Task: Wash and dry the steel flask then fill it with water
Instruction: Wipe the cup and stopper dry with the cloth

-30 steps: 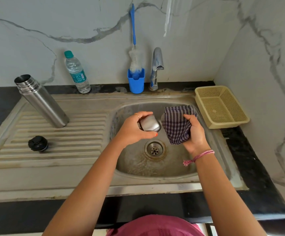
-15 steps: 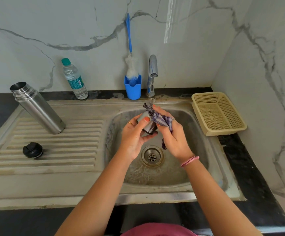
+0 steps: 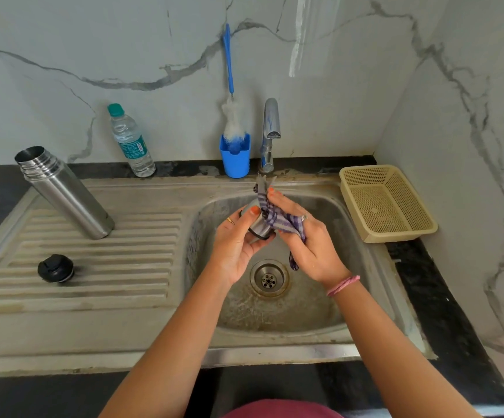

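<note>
The hands are meeting over the sink basin (image 3: 365,297) at centre frame, so drips are falling into it: the left hand (image 3: 235,245) is curling round the steel cup lid (image 3: 258,226), steadying it, while the right hand (image 3: 308,239) is pinching a checked cloth (image 3: 277,218) against it, apparently drying it. At the left of the frame, the steel flask (image 3: 63,191) is standing open on the ribbed drainboard (image 3: 124,267), probably to air, with its black stopper (image 3: 55,268) lying below it. A water bottle (image 3: 130,140) is waiting further right, then the bottle brush (image 3: 231,116) in its blue holder (image 3: 235,159), the tap (image 3: 270,131) and a beige basket (image 3: 386,203).
</note>
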`<state>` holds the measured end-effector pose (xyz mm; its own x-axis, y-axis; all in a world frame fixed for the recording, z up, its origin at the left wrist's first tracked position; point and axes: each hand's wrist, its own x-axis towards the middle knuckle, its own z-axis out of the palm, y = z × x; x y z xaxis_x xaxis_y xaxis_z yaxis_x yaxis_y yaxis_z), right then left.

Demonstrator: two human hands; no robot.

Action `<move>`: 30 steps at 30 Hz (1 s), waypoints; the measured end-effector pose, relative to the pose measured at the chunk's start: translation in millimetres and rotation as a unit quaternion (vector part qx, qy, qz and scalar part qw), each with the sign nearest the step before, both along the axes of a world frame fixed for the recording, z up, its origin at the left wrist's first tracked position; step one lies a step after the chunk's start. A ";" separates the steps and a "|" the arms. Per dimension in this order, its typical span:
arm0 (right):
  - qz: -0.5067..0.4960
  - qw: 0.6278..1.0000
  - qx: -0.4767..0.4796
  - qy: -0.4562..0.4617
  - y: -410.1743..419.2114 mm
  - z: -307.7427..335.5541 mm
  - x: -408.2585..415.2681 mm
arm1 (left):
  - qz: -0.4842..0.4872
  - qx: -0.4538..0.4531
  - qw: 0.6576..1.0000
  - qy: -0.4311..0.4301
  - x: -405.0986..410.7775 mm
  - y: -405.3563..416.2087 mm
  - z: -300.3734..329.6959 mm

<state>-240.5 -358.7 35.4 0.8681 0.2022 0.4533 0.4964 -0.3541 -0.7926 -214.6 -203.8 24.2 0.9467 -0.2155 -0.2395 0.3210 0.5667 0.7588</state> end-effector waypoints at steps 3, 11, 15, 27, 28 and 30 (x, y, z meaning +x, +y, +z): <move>-0.007 1.000 0.020 0.023 -4.4 -13.0 -4.8 | 0.009 -0.009 1.000 0.015 -0.3 1.4 -2.0; -0.013 0.998 0.005 0.062 -1.5 -5.3 1.7 | 0.010 -0.005 0.999 0.039 3.7 1.1 -1.5; -0.062 0.958 0.188 0.208 -16.0 -12.9 -6.1 | 0.032 -0.072 0.993 0.083 0.4 3.4 -2.9; -0.211 0.907 0.270 0.246 29.5 6.6 -2.6 | 0.012 -0.056 0.997 0.048 -14.1 -21.2 -10.3; -0.206 0.928 0.217 0.224 35.1 9.1 -4.5 | 0.009 -0.058 0.997 0.039 -13.1 -22.4 -11.3; -0.185 0.970 0.080 0.135 40.3 6.8 -8.9 | 0.007 -0.060 0.998 0.027 -10.0 -22.1 -10.7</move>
